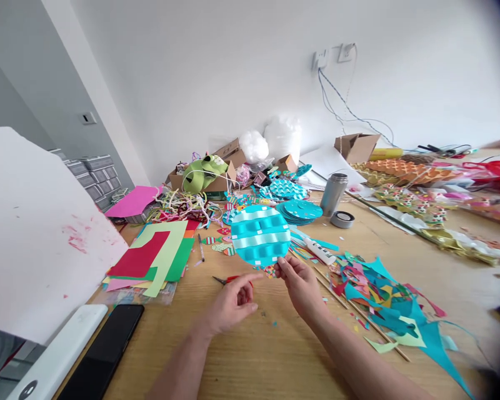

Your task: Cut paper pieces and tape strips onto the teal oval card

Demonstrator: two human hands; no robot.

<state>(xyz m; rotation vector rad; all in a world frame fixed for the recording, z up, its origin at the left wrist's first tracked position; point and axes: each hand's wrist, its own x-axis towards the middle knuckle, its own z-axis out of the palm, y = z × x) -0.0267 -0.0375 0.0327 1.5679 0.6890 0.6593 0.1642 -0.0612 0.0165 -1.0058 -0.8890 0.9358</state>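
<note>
My right hand point(298, 280) pinches the lower right edge of a round turquoise paper disc point(260, 256) and holds it upright above the table. Raised wavy paper strips and small white squares cross the disc's face. My left hand point(233, 303) is just below and left of it, holding nothing, with its index finger stretched out and thumb apart. Scissors with red handles point(220, 280) lie partly hidden behind the left hand. Patterned paper fish point(224, 240) lie on the table beyond, left of the disc. A stack of turquoise discs point(302, 212) sits behind it.
Turquoise paper scraps point(394, 311) and thin wooden sticks point(375, 328) spread on the right, near a white glue tube point(320, 251). A grey flask point(334, 193) stands behind. Coloured paper sheets point(177, 255) and a black phone point(104, 350) are on the left.
</note>
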